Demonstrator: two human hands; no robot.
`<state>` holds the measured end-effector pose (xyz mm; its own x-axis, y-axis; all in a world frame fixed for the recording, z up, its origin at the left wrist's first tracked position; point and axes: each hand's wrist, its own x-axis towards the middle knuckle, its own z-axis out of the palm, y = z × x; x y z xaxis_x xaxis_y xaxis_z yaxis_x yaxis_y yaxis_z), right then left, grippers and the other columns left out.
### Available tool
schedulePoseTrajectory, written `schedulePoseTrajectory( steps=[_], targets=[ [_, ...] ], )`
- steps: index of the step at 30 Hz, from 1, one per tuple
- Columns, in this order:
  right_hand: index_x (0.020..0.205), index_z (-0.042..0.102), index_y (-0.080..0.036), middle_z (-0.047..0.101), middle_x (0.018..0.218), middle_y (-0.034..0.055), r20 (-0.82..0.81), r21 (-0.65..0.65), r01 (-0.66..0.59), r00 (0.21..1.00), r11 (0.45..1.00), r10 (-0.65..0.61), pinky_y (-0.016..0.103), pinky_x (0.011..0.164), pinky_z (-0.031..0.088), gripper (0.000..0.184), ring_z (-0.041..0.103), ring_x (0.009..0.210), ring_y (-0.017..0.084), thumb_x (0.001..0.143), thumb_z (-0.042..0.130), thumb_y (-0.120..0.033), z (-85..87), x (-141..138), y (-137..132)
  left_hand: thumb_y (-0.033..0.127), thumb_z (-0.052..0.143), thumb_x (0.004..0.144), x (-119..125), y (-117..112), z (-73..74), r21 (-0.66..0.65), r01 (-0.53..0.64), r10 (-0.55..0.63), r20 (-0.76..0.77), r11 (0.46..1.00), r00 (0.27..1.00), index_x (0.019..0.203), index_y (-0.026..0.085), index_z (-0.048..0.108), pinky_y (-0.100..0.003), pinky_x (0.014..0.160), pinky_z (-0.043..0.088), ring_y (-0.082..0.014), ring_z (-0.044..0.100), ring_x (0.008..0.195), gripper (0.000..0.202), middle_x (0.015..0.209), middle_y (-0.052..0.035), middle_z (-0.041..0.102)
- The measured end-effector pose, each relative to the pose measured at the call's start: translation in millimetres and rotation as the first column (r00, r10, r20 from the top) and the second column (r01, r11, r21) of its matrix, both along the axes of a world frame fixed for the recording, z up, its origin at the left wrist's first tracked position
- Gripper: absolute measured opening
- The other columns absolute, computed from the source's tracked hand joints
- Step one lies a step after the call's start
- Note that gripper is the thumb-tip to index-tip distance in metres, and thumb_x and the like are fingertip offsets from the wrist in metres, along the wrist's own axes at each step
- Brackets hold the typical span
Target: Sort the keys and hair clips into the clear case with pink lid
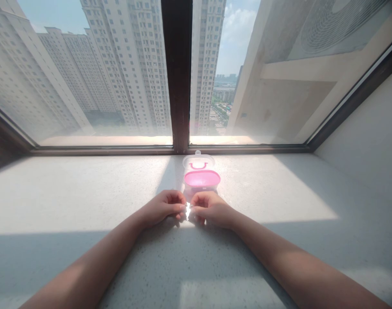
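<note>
My left hand and my right hand face each other over the sill, fingertips only a small gap apart. Thumb and fingers of each are pinched together. Strong glare lies between them, and anything small in the pinches is too bright and tiny to make out. Just beyond the hands stands a small plastic box with a pink rim and pink inside. Its clear lid, with a pink handle, is tipped back on the window side. My hands partly cover the space in front of the box.
Both forearms rest low over the speckled white windowsill, which is striped by sun and shadow. Behind the box runs a dark window frame with a centre post. A white wall bounds the right side. Tall buildings show outside.
</note>
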<state>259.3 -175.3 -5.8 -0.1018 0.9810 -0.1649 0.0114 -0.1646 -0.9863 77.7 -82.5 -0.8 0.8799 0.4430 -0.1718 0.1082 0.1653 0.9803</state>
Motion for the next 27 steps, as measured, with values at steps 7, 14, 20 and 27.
schedulePoseTrajectory(
  steps=[7, 14, 20, 27],
  targets=[
    [0.071, 0.056, -0.014, 0.058, 0.052, -0.0016, -0.006, 0.008, -0.005, 1.0, 1.0, 0.005, 0.019, 0.039, 0.042, 0.015, 0.056, 0.044, 0.011, 0.07, 0.068, -0.024, -0.6, -0.5, -0.2, 0.025, 0.069, 0.077, 0.2, 0.6, -0.5, -0.004, -0.006, 0.006, -0.002, 1.0, 1.0, 0.082, 0.011, 0.058, -0.021, 0.056, 0.042, -0.0092, 0.054, 0.057, 0.018, 0.062, -0.0012, 0.061],
    [0.071, 0.056, -0.014, 0.058, 0.052, -0.0017, -0.005, 0.011, -0.007, 1.0, 1.0, 0.007, 0.019, 0.039, 0.042, 0.016, 0.056, 0.044, 0.011, 0.071, 0.068, -0.025, -1.3, 0.2, 1.1, 0.024, 0.068, 0.077, 1.0, -0.2, 0.7, -0.005, -0.012, 0.012, -0.006, 1.0, 1.0, 0.082, 0.011, 0.059, -0.021, 0.056, 0.042, -0.0094, 0.053, 0.057, 0.017, 0.062, -0.0011, 0.06],
    [0.071, 0.056, -0.014, 0.058, 0.053, -0.0017, 0.005, 0.014, -0.008, 1.0, 1.0, 0.008, 0.019, 0.039, 0.042, 0.015, 0.055, 0.044, 0.01, 0.071, 0.068, -0.024, -1.7, 0.4, 0.9, 0.025, 0.069, 0.077, 0.6, 0.2, 0.8, 0.003, -0.002, 0.002, 0.002, 1.0, 1.0, 0.082, 0.012, 0.059, -0.021, 0.056, 0.042, -0.0091, 0.053, 0.057, 0.017, 0.062, -0.0008, 0.06],
    [0.071, 0.056, -0.014, 0.059, 0.053, -0.0011, 0.015, 0.001, -0.005, 1.0, 1.0, 0.005, 0.019, 0.04, 0.042, 0.015, 0.056, 0.044, 0.01, 0.071, 0.067, -0.024, -0.1, -0.4, 0.5, 0.026, 0.07, 0.076, 0.1, 0.7, -1.4, -0.001, -0.003, 0.003, -0.006, 1.0, 1.0, 0.083, 0.011, 0.06, -0.022, 0.057, 0.042, -0.0096, 0.054, 0.057, 0.019, 0.063, -0.001, 0.06]
  ],
)
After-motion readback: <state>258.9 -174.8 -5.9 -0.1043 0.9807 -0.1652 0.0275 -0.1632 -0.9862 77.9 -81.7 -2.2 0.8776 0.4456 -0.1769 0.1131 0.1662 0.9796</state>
